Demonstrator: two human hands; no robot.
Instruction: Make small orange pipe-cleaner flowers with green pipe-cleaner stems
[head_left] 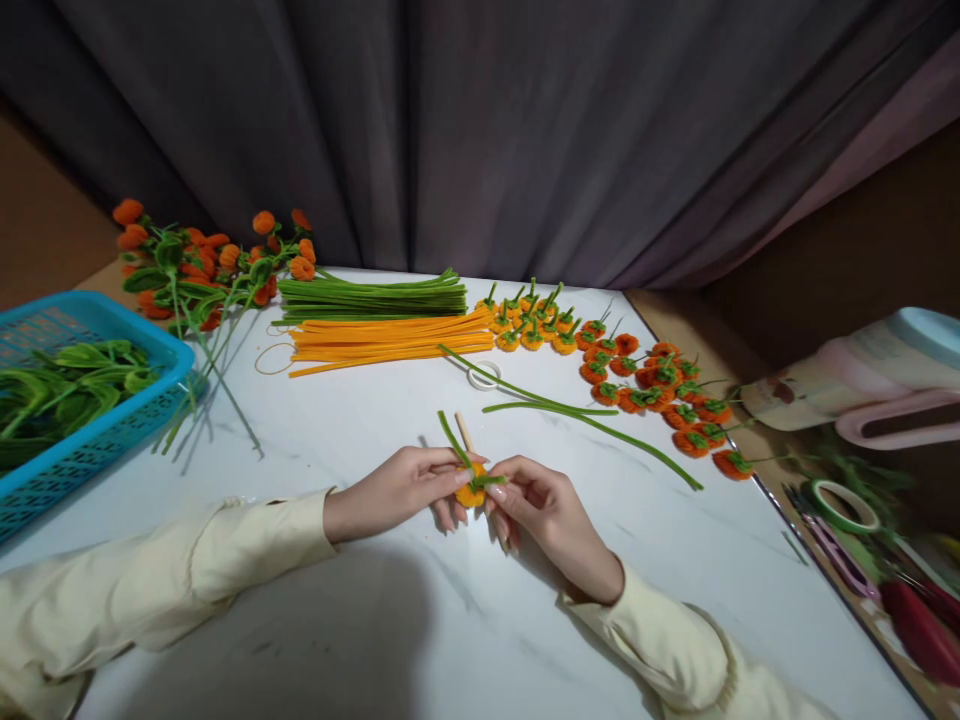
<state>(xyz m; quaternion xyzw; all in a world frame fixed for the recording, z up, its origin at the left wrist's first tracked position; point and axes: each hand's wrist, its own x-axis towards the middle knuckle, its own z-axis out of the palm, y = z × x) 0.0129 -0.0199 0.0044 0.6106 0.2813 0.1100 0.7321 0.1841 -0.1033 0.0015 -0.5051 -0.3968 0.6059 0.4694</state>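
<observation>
Over the table [367, 420], pinching a yellow flower [469, 497] in the closed left grip [394, 492] and its green strip [488, 481] in the closed right grip [553, 512].

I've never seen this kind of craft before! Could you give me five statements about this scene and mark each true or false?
1. The left hand and right hand hold one small yellow flower. True.
2. The green leaves lie in a red bowl. False: they lie in a blue basket.
3. The green bundle lies beyond the yellow bundle. True.
4. The pink-handled mug is at the left. False: it is at the right.
5. The curtain is bright white. False: it is dark.
</observation>
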